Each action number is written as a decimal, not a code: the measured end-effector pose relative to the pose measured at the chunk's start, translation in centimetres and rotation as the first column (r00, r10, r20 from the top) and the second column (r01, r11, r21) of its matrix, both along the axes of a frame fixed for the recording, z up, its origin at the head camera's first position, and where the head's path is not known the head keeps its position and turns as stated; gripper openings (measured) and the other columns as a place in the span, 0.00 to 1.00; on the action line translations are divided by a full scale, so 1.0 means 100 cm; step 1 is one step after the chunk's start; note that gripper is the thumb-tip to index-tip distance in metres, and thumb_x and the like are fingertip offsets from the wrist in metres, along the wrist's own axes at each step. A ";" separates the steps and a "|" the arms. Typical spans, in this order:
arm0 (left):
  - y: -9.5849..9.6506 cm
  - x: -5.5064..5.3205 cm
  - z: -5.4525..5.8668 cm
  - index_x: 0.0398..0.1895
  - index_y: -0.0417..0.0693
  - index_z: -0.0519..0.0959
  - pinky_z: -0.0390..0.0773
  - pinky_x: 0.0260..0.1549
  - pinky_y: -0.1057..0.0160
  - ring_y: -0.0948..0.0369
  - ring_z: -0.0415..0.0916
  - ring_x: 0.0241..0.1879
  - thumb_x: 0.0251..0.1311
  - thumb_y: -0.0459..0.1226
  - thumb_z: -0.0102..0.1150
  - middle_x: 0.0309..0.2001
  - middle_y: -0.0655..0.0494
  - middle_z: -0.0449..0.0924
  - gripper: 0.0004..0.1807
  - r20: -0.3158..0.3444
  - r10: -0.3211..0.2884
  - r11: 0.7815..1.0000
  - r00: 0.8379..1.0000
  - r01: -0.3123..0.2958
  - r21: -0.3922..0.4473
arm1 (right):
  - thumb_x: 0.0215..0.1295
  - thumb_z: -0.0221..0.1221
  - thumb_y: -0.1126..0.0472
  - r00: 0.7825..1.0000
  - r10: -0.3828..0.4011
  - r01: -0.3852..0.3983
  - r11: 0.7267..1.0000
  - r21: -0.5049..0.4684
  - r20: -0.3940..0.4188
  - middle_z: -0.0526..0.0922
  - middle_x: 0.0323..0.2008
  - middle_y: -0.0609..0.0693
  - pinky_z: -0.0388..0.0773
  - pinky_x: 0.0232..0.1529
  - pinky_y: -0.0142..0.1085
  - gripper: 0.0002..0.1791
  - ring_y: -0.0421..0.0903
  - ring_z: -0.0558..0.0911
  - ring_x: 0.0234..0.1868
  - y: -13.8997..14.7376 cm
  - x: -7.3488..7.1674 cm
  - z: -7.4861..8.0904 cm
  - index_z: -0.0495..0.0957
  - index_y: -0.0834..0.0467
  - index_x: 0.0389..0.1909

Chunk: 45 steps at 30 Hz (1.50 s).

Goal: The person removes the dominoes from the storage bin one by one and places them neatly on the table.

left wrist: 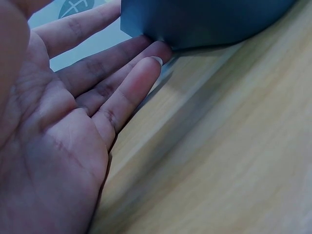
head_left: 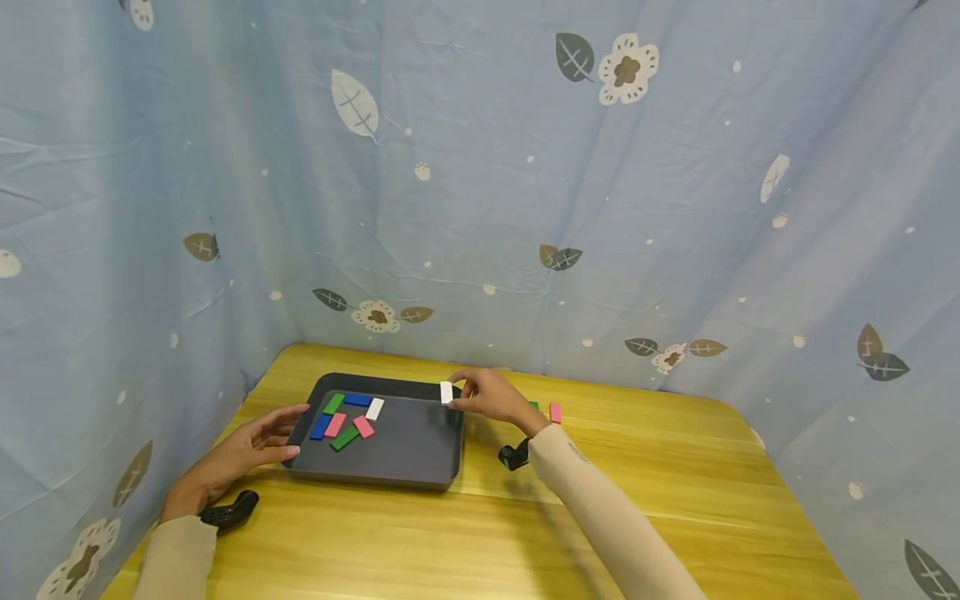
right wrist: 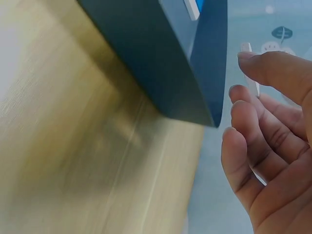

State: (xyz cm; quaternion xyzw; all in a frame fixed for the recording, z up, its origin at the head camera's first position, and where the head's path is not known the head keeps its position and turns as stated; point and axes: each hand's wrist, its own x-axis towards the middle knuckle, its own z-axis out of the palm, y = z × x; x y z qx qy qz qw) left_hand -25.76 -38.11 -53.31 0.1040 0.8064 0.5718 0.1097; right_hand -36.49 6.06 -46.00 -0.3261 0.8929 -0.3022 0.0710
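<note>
A dark grey tray (head_left: 412,454) lies on the table with several flat blocks in its left half, among them a green block (head_left: 345,438), a pink block (head_left: 363,427) and a white block (head_left: 375,409). Over the tray's back right corner, my right hand (head_left: 489,395) pinches another white block (head_left: 446,393) between thumb and fingers. In the right wrist view, the thumb covers part of that white block (right wrist: 253,87). My left hand (head_left: 243,450) stays at the tray's left side, fingers extended. Its fingertips meet the tray's outer wall (left wrist: 204,22) in the left wrist view.
Right of the tray, a pink block (head_left: 556,413) lies on the wooden table (head_left: 637,483), beside a green block (head_left: 534,405) partly hidden by the right hand. A blue patterned curtain (head_left: 480,208) surrounds the table's back and sides. Black devices sit at both wrists.
</note>
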 end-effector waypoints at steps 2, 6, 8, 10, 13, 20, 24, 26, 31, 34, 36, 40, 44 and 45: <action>0.000 -0.001 0.000 0.81 0.49 0.57 0.75 0.52 0.51 0.41 0.61 0.64 0.71 0.39 0.63 0.75 0.40 0.56 0.39 -0.001 0.001 1.000 1.000 -0.001 -0.001 | 0.68 0.69 0.55 1.000 -0.008 0.008 1.000 -0.007 -0.001 0.83 0.29 0.44 0.78 0.37 0.36 0.25 0.39 0.80 0.30 0.006 0.000 -0.002 0.79 0.57 0.63; 0.000 -0.001 0.000 0.81 0.49 0.57 0.76 0.51 0.53 0.43 0.63 0.62 0.72 0.39 0.63 0.75 0.40 0.57 0.39 -0.005 0.000 1.000 1.000 0.000 -0.008 | 0.67 0.69 0.56 1.000 -0.015 0.015 1.000 -0.027 0.007 0.83 0.29 0.43 0.79 0.37 0.36 0.25 0.39 0.81 0.29 0.017 0.001 -0.005 0.79 0.58 0.63; 0.000 -0.001 0.000 0.81 0.49 0.57 0.76 0.51 0.53 0.44 0.64 0.61 0.72 0.39 0.63 0.75 0.40 0.57 0.39 -0.005 -0.001 1.000 1.000 0.001 -0.011 | 0.67 0.70 0.57 1.000 -0.017 0.018 0.999 -0.037 0.014 0.83 0.29 0.43 0.79 0.37 0.36 0.25 0.39 0.81 0.29 0.023 0.002 -0.005 0.79 0.59 0.62; 0.000 -0.001 0.000 0.81 0.49 0.57 0.76 0.51 0.53 0.45 0.64 0.61 0.72 0.39 0.63 0.75 0.41 0.57 0.39 -0.002 0.001 1.000 1.000 -0.001 -0.016 | 0.67 0.69 0.57 1.000 -0.019 0.020 0.999 -0.050 0.017 0.83 0.29 0.43 0.79 0.37 0.37 0.25 0.40 0.81 0.29 0.028 0.004 -0.005 0.79 0.60 0.62; -0.001 -0.001 0.000 0.81 0.49 0.57 0.76 0.51 0.53 0.46 0.64 0.61 0.72 0.39 0.62 0.75 0.40 0.57 0.39 0.007 -0.001 1.000 1.000 0.001 -0.012 | 0.67 0.69 0.58 0.999 -0.031 0.033 0.998 -0.058 0.026 0.83 0.30 0.44 0.78 0.37 0.37 0.25 0.41 0.80 0.29 0.037 0.006 -0.005 0.79 0.59 0.63; -0.002 0.002 0.000 0.81 0.49 0.57 0.77 0.50 0.54 0.44 0.64 0.61 0.72 0.39 0.63 0.75 0.39 0.57 0.39 0.030 0.009 1.000 1.000 -0.009 0.005 | 0.69 0.68 0.56 0.997 -0.063 0.065 0.995 -0.072 0.036 0.83 0.31 0.43 0.78 0.36 0.38 0.25 0.42 0.80 0.29 0.060 0.008 -0.008 0.78 0.57 0.65; -0.002 0.003 0.000 0.81 0.49 0.57 0.78 0.49 0.55 0.44 0.64 0.61 0.72 0.38 0.62 0.75 0.39 0.57 0.39 0.032 0.007 1.000 0.999 -0.007 0.007 | 0.70 0.68 0.56 0.994 -0.092 0.096 0.993 -0.075 0.058 0.83 0.32 0.45 0.79 0.34 0.38 0.26 0.48 0.82 0.31 0.075 0.008 -0.011 0.77 0.57 0.65; -0.002 0.003 0.001 0.81 0.49 0.57 0.78 0.49 0.56 0.46 0.65 0.60 0.72 0.38 0.62 0.75 0.39 0.57 0.39 0.029 0.005 1.000 1.000 -0.006 0.007 | 0.70 0.67 0.56 0.992 -0.103 0.109 0.991 -0.077 0.074 0.84 0.33 0.48 0.79 0.34 0.38 0.26 0.53 0.83 0.32 0.083 0.009 -0.011 0.76 0.57 0.66; -0.001 0.000 0.000 0.81 0.50 0.58 0.79 0.48 0.56 0.50 0.67 0.58 0.72 0.38 0.62 0.75 0.40 0.58 0.38 0.019 0.002 1.000 1.000 -0.002 0.009 | 0.72 0.65 0.58 0.987 -0.125 0.135 0.987 -0.093 0.103 0.85 0.35 0.55 0.79 0.34 0.40 0.25 0.59 0.83 0.33 0.104 0.009 -0.011 0.75 0.56 0.68; 0.000 -0.001 0.000 0.81 0.51 0.58 0.78 0.49 0.56 0.51 0.68 0.58 0.72 0.39 0.62 0.75 0.41 0.58 0.38 0.019 0.001 1.000 1.000 -0.002 0.007 | 0.71 0.66 0.58 0.982 -0.155 0.165 0.982 -0.090 0.110 0.85 0.35 0.54 0.78 0.35 0.40 0.25 0.58 0.83 0.34 0.118 0.009 -0.014 0.76 0.55 0.67; 0.000 -0.002 0.001 0.81 0.51 0.58 0.78 0.49 0.55 0.51 0.67 0.59 0.72 0.39 0.62 0.75 0.41 0.58 0.38 0.017 0.002 1.000 1.000 -0.002 0.001 | 0.71 0.66 0.58 0.979 -0.170 0.181 0.979 -0.094 0.114 0.85 0.35 0.54 0.78 0.34 0.40 0.25 0.57 0.83 0.34 0.127 0.009 -0.017 0.76 0.56 0.66; 0.001 -0.003 0.002 0.81 0.51 0.58 0.77 0.50 0.53 0.48 0.66 0.60 0.72 0.39 0.62 0.75 0.41 0.57 0.38 0.025 -0.001 1.000 1.000 0.001 0.007 | 0.70 0.67 0.58 0.972 -0.209 0.219 0.971 -0.093 0.108 0.85 0.33 0.51 0.77 0.33 0.38 0.24 0.53 0.82 0.32 0.144 0.011 -0.021 0.77 0.57 0.65; 0.001 -0.003 0.001 0.81 0.51 0.58 0.75 0.51 0.50 0.48 0.65 0.61 0.72 0.39 0.62 0.76 0.41 0.55 0.38 0.023 -0.006 1.000 1.000 0.005 0.013 | 0.69 0.68 0.58 0.965 -0.245 0.253 0.963 -0.093 0.090 0.84 0.31 0.47 0.76 0.32 0.36 0.24 0.46 0.79 0.29 0.155 0.013 -0.023 0.79 0.58 0.64; 0.001 -0.003 0.001 0.82 0.51 0.58 0.75 0.51 0.50 0.48 0.65 0.61 0.72 0.39 0.62 0.76 0.41 0.55 0.38 0.019 -0.007 1.000 1.000 0.007 0.011 | 0.68 0.68 0.59 0.964 -0.251 0.259 0.961 -0.095 0.088 0.84 0.31 0.47 0.76 0.32 0.36 0.24 0.45 0.79 0.29 0.158 0.014 -0.023 0.79 0.58 0.64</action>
